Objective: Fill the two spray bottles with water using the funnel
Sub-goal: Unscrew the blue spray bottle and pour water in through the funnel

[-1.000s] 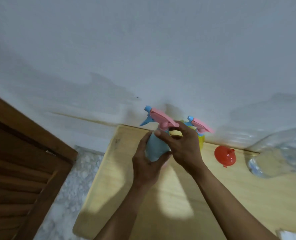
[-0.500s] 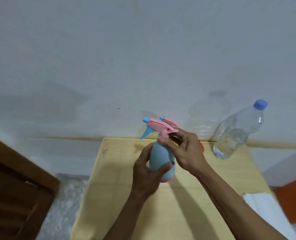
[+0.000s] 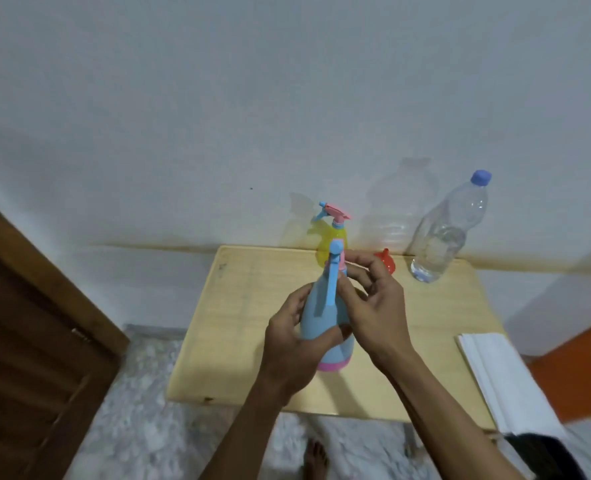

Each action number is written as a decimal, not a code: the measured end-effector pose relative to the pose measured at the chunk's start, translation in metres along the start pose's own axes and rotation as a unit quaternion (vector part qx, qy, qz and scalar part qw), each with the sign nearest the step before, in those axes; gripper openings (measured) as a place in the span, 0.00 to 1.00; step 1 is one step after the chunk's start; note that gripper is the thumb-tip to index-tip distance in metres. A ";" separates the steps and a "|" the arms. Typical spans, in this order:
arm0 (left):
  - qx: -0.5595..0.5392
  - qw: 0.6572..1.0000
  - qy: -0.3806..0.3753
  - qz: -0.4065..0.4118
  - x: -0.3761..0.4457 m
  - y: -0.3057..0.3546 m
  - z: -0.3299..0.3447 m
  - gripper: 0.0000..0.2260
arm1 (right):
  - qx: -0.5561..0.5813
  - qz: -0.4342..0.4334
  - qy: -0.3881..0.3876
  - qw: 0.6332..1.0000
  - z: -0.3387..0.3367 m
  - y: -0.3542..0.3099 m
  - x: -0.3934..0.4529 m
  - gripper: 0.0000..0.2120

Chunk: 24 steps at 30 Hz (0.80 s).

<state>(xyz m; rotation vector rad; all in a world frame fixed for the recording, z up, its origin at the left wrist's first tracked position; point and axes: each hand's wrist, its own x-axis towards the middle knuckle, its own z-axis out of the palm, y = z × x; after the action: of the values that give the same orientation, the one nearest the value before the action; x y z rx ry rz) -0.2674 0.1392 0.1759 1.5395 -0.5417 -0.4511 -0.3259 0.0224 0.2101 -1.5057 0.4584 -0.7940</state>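
While the left hand [image 3: 292, 344] grips its body and the right hand [image 3: 373, 306] pinches its pink collar, the blue spray bottle [image 3: 325, 317] stands upright, trigger facing the person.

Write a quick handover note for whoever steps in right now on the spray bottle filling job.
Left hand grips the blue bottle's body, base on the table.
Right hand has its fingers at the spray head, apparently unscrewing it; the head is not off yet.
Yellow bottle stands at the back edge with its head on.
Funnel lies beside it, unused.
Water bottle, capped and partly full, is at the back right.
Done: nothing filled as far as can be seen.
Left: remove both heads, fill each through the funnel, refit heads.
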 end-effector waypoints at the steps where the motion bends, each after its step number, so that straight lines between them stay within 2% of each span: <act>1: -0.003 1.000 -0.005 -0.003 -0.010 0.001 0.002 0.27 | 0.000 -0.001 0.005 1.000 -0.003 -0.002 -0.009 0.09; 5: -0.033 0.999 -0.017 -0.019 -0.043 0.006 0.009 0.25 | -0.020 -0.007 0.036 0.999 -0.012 -0.011 -0.038 0.11; 10: -0.040 0.998 -0.035 -0.025 -0.059 0.020 0.013 0.30 | -0.007 -0.004 0.026 1.000 -0.026 -0.025 -0.053 0.10; 14: -0.049 0.997 -0.062 -0.022 -0.060 0.032 0.021 0.28 | 0.011 -0.010 0.040 0.999 -0.038 -0.037 -0.054 0.09; 24: -0.076 0.993 -0.089 -0.033 -0.057 0.037 0.049 0.32 | 0.102 0.090 0.074 0.988 -0.064 -0.044 -0.049 0.04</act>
<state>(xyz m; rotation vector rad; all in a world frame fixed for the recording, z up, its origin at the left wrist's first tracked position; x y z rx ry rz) -0.3441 0.1332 0.2079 1.3818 -0.5813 -0.6711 -0.4122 0.0167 0.2396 -1.2031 0.5972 -0.7869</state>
